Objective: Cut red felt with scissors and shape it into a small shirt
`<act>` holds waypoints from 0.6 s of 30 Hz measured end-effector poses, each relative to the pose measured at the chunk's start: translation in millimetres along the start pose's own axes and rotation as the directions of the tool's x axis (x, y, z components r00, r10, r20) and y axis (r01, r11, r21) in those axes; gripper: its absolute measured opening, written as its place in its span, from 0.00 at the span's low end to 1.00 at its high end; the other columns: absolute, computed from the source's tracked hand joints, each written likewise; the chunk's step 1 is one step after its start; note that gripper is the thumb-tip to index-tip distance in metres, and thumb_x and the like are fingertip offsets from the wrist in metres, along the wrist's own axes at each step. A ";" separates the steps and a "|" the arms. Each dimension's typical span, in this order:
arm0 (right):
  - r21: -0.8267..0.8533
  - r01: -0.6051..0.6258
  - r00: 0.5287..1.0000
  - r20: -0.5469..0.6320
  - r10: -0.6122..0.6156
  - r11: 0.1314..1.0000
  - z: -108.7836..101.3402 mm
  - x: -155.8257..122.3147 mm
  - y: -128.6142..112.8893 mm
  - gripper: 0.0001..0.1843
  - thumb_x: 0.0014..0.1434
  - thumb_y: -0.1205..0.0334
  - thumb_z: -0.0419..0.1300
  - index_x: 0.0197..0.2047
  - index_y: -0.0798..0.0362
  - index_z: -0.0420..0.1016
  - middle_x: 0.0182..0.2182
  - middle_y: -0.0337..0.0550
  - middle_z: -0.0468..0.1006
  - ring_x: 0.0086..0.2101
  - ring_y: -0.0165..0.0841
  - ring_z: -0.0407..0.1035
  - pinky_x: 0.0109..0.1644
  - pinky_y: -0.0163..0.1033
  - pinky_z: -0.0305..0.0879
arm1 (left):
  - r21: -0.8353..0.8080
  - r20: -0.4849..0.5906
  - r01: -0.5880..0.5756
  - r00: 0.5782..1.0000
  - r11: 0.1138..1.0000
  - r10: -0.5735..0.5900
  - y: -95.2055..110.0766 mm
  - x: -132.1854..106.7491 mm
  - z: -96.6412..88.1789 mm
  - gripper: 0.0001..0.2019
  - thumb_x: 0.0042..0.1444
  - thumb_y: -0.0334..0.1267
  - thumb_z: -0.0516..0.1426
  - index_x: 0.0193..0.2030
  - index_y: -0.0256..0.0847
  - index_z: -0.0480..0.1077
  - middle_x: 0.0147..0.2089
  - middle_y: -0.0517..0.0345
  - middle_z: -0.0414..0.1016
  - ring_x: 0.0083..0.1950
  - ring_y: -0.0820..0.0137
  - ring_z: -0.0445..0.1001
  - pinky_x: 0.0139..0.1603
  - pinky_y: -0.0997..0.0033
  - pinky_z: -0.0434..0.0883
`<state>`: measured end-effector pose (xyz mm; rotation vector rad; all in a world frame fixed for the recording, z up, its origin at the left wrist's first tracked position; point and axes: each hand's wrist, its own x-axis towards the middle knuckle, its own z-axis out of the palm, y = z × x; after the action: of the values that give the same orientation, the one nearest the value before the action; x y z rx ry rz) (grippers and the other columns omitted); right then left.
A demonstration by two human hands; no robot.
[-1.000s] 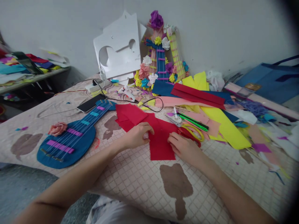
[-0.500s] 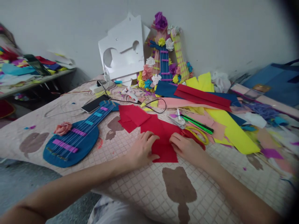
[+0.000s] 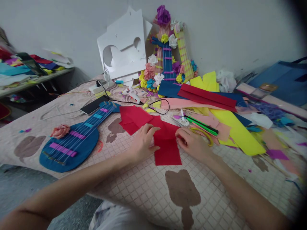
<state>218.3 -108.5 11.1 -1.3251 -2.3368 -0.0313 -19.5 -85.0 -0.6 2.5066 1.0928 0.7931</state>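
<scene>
A red felt piece lies flat on the checked cloth in front of me. My left hand rests on its left edge, fingers bent and pinching the felt. My right hand holds the right edge, fingers curled onto the felt, beside yellow-handled scissors. More red felt sheets lie just behind my left hand.
A blue felt guitar with a pink rose lies at left, a phone and a glue gun behind it. Decorated guitars and a white cut-out board lean on the wall. Coloured sheets and green pens lie at right.
Both hands have shifted slightly along the red felt; the left fingers went from flat on it to bent at its edge. The camera view wobbled a little.
</scene>
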 end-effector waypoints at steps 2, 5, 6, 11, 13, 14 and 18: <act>-0.023 0.044 0.999 -0.001 -0.044 0.999 -0.6 -3.1 -2.7 0.09 0.58 0.73 0.49 0.37 0.53 0.67 0.37 0.45 0.75 0.34 0.34 0.71 0.35 0.37 0.65 | 0.109 0.030 -0.052 0.998 0.993 0.049 -0.4 2.4 -1.7 0.18 0.52 0.34 0.61 0.50 0.40 0.65 0.48 0.51 0.68 0.50 0.62 0.65 0.48 0.59 0.65; -0.033 0.086 0.996 0.018 -0.086 0.996 -0.1 -9.0 -5.2 0.09 0.59 0.72 0.50 0.41 0.53 0.68 0.40 0.46 0.75 0.35 0.34 0.72 0.34 0.36 0.67 | 0.214 0.089 -0.183 0.982 0.960 0.167 -0.5 1.5 -1.3 0.04 0.59 0.34 0.55 0.40 0.41 0.69 0.41 0.56 0.72 0.44 0.66 0.67 0.45 0.63 0.62; -0.032 0.098 0.995 0.033 -0.097 0.995 1.0 -11.1 -5.2 0.10 0.59 0.72 0.51 0.42 0.53 0.68 0.41 0.46 0.75 0.36 0.33 0.72 0.34 0.36 0.67 | 0.237 0.100 -0.228 0.973 0.944 0.210 -0.6 0.6 -0.5 0.04 0.61 0.34 0.53 0.39 0.41 0.69 0.39 0.57 0.73 0.43 0.67 0.67 0.44 0.64 0.60; -0.076 0.152 0.985 0.089 -0.145 0.985 10.7 -19.2 -2.3 0.09 0.60 0.72 0.51 0.40 0.53 0.71 0.41 0.47 0.75 0.39 0.35 0.72 0.37 0.37 0.69 | 0.296 0.105 -0.348 0.937 0.889 0.332 -1.8 -1.6 3.6 0.07 0.62 0.33 0.51 0.37 0.40 0.70 0.37 0.58 0.73 0.40 0.69 0.66 0.43 0.64 0.57; -0.100 0.161 0.986 0.065 -0.155 0.982 13.8 -20.7 -1.1 0.10 0.60 0.73 0.51 0.40 0.53 0.71 0.42 0.47 0.75 0.39 0.34 0.72 0.39 0.37 0.69 | 0.301 0.097 -0.357 0.934 0.884 0.344 -1.9 -1.4 4.6 0.07 0.63 0.33 0.51 0.37 0.40 0.70 0.37 0.58 0.73 0.40 0.70 0.66 0.44 0.65 0.57; -0.108 0.166 0.986 0.047 -0.161 0.980 14.8 -21.2 -0.7 0.10 0.60 0.73 0.51 0.40 0.54 0.72 0.42 0.47 0.76 0.39 0.34 0.72 0.39 0.36 0.69 | 0.300 0.094 -0.356 0.934 0.885 0.344 -1.9 -1.3 4.9 0.07 0.63 0.33 0.51 0.37 0.40 0.70 0.37 0.58 0.73 0.40 0.70 0.66 0.44 0.65 0.57; -0.136 0.210 0.978 0.019 -0.209 0.968 15.6 -22.2 0.0 0.12 0.59 0.75 0.50 0.38 0.54 0.72 0.42 0.48 0.76 0.39 0.35 0.72 0.40 0.37 0.69 | 0.280 0.085 -0.338 0.941 0.899 0.327 -2.6 -2.3 5.5 0.08 0.63 0.32 0.50 0.39 0.40 0.71 0.39 0.58 0.74 0.40 0.71 0.66 0.45 0.65 0.57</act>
<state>222.2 -122.8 -11.6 -1.1337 -2.5080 -0.2590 -19.1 -85.1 -7.1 3.0003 0.8276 0.7098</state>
